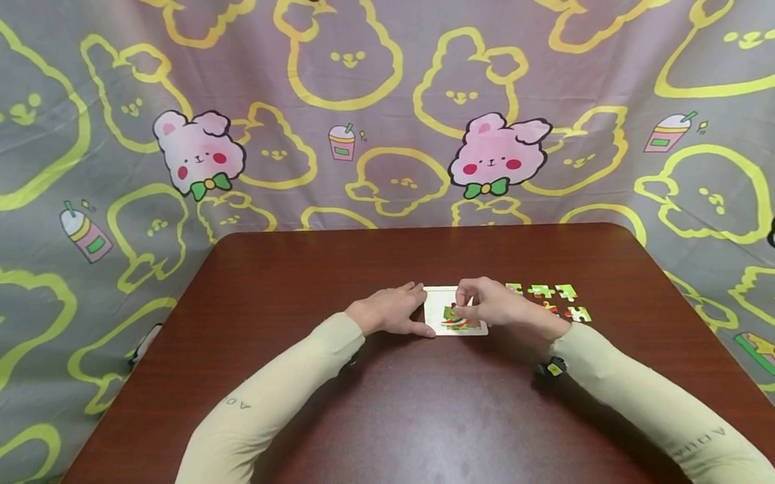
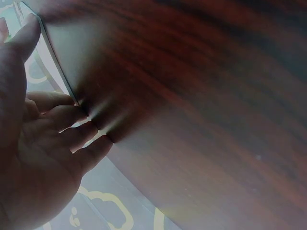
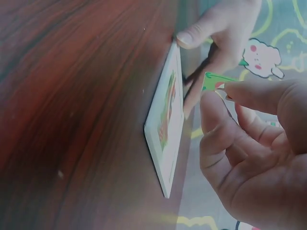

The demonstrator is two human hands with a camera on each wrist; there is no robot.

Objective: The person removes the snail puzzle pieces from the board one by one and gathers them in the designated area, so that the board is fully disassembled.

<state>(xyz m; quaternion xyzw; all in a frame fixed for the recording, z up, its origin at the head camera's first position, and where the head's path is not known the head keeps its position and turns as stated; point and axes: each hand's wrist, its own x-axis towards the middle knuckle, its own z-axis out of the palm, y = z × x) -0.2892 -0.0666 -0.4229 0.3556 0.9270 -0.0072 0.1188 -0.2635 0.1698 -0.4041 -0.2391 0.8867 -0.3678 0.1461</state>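
Note:
A white puzzle board [image 1: 436, 300] lies on the table, with a few joined picture pieces in its near part. My left hand [image 1: 390, 311] rests along the board's left side, its thumb on the near corner and its fingertips by the far one. In the left wrist view those fingers [image 2: 72, 139] look extended. Above the board, my right hand [image 1: 496, 302] pinches a green puzzle piece [image 3: 209, 80] between thumb and forefinger. The right wrist view shows that piece raised clear of the board, part of it hidden by the fingertips.
Several loose puzzle pieces [image 1: 566, 292] lie right of the board, some partly hidden behind the right hand and wrist. The brown table [image 1: 398, 419] reaches back to a patterned cloth [image 1: 380, 124] hanging around it.

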